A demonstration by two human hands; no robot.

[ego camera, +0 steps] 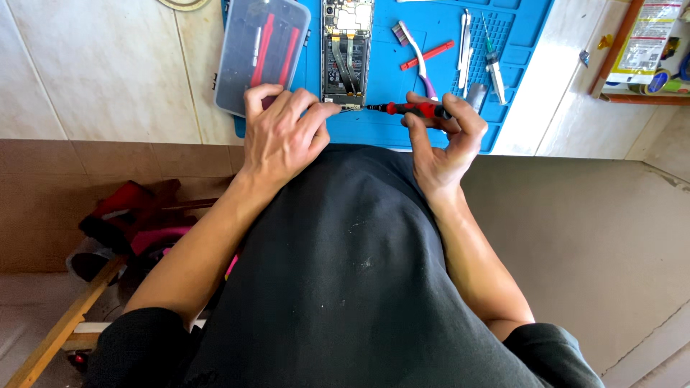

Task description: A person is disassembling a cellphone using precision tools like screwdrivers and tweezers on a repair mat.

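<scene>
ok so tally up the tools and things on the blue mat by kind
opened phone: 1
clear tool case: 1
red-handled screwdriver, in the right hand: 1
brush: 1
red pry stick: 1
tweezers: 1
syringe-like tool: 1
total: 7
The left hand steadies the phone's lower end.

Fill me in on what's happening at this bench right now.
A person in a dark shirt works at a blue mat on a tiled counter. The right hand holds a red-and-black screwdriver, its tip at the bottom edge of an opened phone with its insides exposed. The left hand steadies that edge with its fingertips. A clear plastic case of red tools lies to the left; a brush and tweezers lie on the mat.
</scene>
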